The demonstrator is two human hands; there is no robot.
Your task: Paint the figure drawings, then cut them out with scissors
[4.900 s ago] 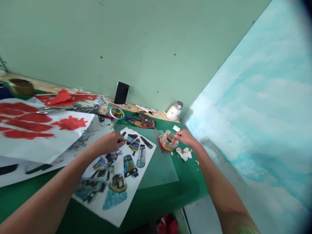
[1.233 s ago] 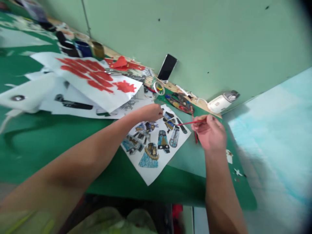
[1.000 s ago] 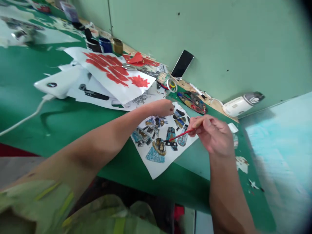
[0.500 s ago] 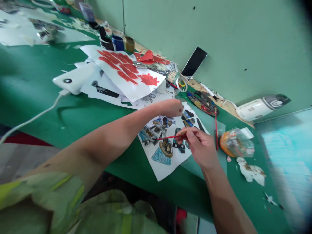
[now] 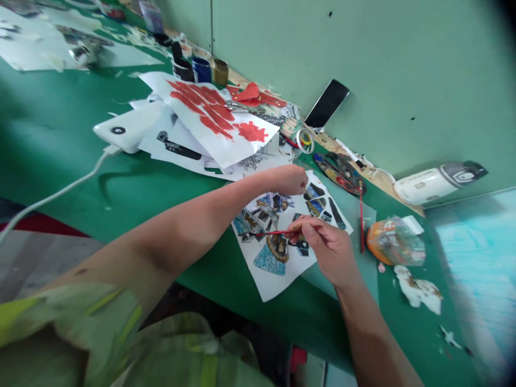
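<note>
A white sheet (image 5: 264, 287) with blue, black and brown painted pieces lies on the green table. My right hand (image 5: 316, 236) pinches a red paintbrush (image 5: 272, 233), whose dark tip is over the painted pieces at the sheet's left side. My left hand (image 5: 292, 179) rests closed at the sheet's upper edge, its fingers curled under; whether they hold anything is hidden. Beyond my hands lies a paint palette (image 5: 338, 171). A second red brush (image 5: 362, 223) leans on the palette's right end.
To the right are an orange-bottomed plastic jar (image 5: 395, 242) and a stained crumpled tissue (image 5: 419, 290). A phone (image 5: 327, 103) leans on the wall near a white bottle-shaped device (image 5: 435, 183). Leftward are a red-painted sheet (image 5: 242, 148), a white corded device (image 5: 133, 126) and paint jars (image 5: 201, 70).
The brush tip has moved slightly left over the painted pieces, and my right hand has tilted a little. The whole view has shifted slightly. My left hand keeps its place on the sheet.
</note>
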